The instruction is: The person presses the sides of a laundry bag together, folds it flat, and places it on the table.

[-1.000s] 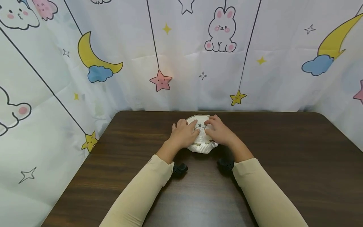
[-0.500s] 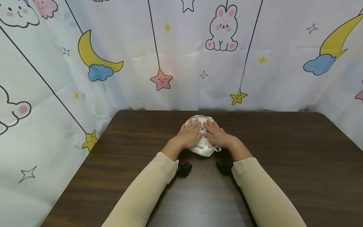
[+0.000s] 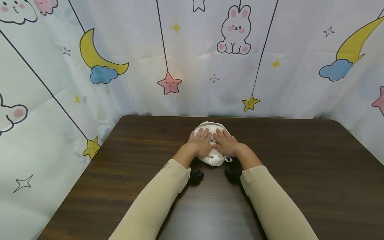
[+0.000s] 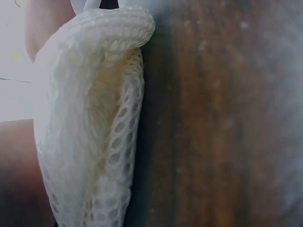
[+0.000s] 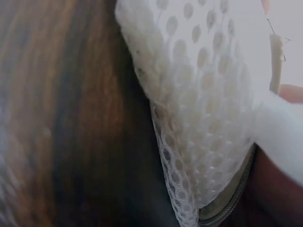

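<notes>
A white mesh laundry bag [image 3: 214,160] lies near the table's far edge, with a curved taupe zip line along its far side and small dark print in the middle. My left hand [image 3: 200,145] rests on its left half, fingers straight and pointing away. On the right half, my right hand [image 3: 227,145] rests the same way, fingers spread a little. A white fabric loop [image 3: 229,159] sticks out at the near right. The left wrist view shows the folded mesh bag [image 4: 80,123] edge-on. In the right wrist view, a zip [image 5: 228,201] runs under the mesh bag [image 5: 203,90].
The dark wooden table [image 3: 300,160] stretches to both sides. A white curtain [image 3: 192,46] with moons, stars and a rabbit hangs right behind its far edge. Black wrist cameras [image 3: 196,177] sit under both wrists, low over the tabletop.
A second ago the fingers were bent at the bag's edges. Both hands have since moved inward and flattened onto its top. The bag has shifted slightly; its loop shows more at the right.
</notes>
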Demonstrator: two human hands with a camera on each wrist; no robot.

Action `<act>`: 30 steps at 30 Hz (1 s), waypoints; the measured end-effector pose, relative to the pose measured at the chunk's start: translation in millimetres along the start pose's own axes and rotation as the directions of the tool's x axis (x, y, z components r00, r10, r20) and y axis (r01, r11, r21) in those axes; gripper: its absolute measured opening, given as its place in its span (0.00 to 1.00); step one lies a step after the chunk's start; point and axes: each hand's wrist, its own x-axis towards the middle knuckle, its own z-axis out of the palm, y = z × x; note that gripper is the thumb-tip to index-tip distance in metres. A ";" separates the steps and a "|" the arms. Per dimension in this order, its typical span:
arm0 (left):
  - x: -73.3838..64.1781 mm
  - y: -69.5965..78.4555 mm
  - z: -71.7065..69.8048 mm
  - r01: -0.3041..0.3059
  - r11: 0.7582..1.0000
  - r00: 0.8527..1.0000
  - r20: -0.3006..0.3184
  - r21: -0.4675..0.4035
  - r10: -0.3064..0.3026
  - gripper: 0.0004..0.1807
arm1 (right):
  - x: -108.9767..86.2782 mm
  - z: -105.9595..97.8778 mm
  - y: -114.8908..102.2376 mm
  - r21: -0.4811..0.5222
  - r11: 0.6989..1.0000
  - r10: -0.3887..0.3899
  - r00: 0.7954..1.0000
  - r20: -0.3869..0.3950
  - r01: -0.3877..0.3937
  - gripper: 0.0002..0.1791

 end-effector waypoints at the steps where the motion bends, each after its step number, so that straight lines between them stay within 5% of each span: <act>1: 0.2 -0.5 0.1 -0.003 1.000 1.000 -0.005 0.000 0.003 0.36 | 0.4 0.1 0.5 0.008 1.000 0.001 1.000 -0.004 -0.001 0.35; 9: -11.9 -2.3 -1.7 -0.050 0.998 0.993 -0.108 -0.035 0.046 0.34 | 2.4 -0.5 2.4 0.056 0.998 -0.012 0.999 -0.033 0.014 0.35; 18: -14.5 -11.9 -5.5 -0.205 0.966 0.955 -0.249 -0.155 0.162 0.33 | -7.2 -9.3 8.4 0.213 0.975 -0.044 0.994 -0.097 0.064 0.34; 30: -18.1 -11.5 -6.2 -0.203 0.963 0.932 -0.337 -0.178 0.134 0.35 | -9.3 -9.2 10.0 0.223 0.970 -0.047 0.973 -0.225 0.098 0.34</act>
